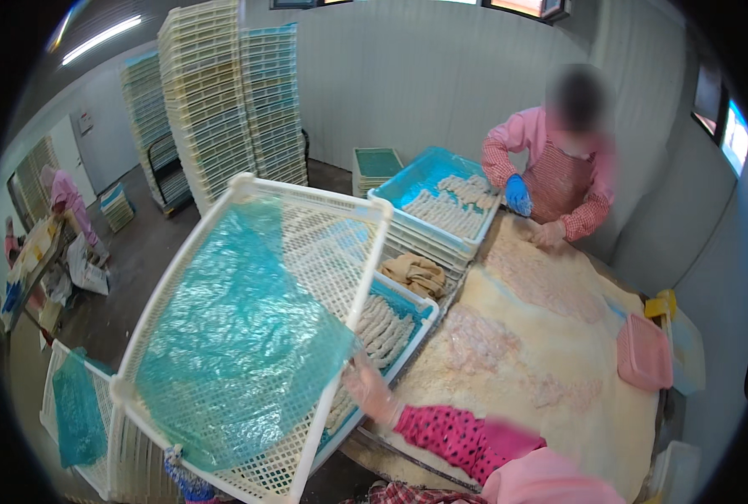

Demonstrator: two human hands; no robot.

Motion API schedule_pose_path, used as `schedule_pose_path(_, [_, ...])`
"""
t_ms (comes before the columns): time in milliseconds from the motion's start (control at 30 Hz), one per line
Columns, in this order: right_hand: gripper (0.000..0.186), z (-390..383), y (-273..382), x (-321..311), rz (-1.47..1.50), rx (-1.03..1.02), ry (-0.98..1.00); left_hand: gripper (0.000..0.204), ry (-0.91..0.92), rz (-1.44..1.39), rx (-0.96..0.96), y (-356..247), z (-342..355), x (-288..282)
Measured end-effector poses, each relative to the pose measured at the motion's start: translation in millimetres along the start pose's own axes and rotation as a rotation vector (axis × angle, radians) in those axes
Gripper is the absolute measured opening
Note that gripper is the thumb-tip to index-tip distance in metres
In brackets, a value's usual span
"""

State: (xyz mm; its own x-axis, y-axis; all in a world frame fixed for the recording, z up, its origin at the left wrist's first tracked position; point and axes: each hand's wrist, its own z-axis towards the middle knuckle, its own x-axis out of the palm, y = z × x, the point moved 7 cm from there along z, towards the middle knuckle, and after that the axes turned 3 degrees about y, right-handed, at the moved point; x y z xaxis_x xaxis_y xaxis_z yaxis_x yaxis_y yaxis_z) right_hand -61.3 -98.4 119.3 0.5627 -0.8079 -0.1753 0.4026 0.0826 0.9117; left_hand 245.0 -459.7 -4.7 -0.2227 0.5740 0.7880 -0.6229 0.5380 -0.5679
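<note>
A white plastic mesh tray (318, 193) tilts up in front of me, with a crumpled teal plastic sheet (235, 353) across its inside. My left hand (187, 477), in a blue and white glove, grips its lower edge and is partly cut off by the picture's bottom. In a clear glove, my right hand (371, 390) is closed on the right rim. Right behind that rim, teal-lined tray contents show as pale, crumb-coated strips (385, 330), partly hidden by the mesh tray. A brown cloth (413, 275) lies just beyond them.
A crumb-covered table (550, 454) with pale coated pieces (475, 340) spans the right. Across it, a co-worker (550, 160) handles pieces beside a filled blue-lined tray (435, 160). A pink basket (644, 353) stands at the right edge. Tall tray stacks (210, 101) rise behind; more trays (109, 412) sit at left.
</note>
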Motion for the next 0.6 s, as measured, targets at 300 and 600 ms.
schedule_pose_path(300, [0.067, -92, -26, -15, -0.059, 0.252, -0.147, 0.007, -0.209, 0.352, -0.172, 61, 43, 23])
schedule_pose_path(600, [0.061, -80, 0, -76, -0.611, 0.088, -0.279, 0.076, -0.293, 0.956, -0.148, 62, 43, -66])
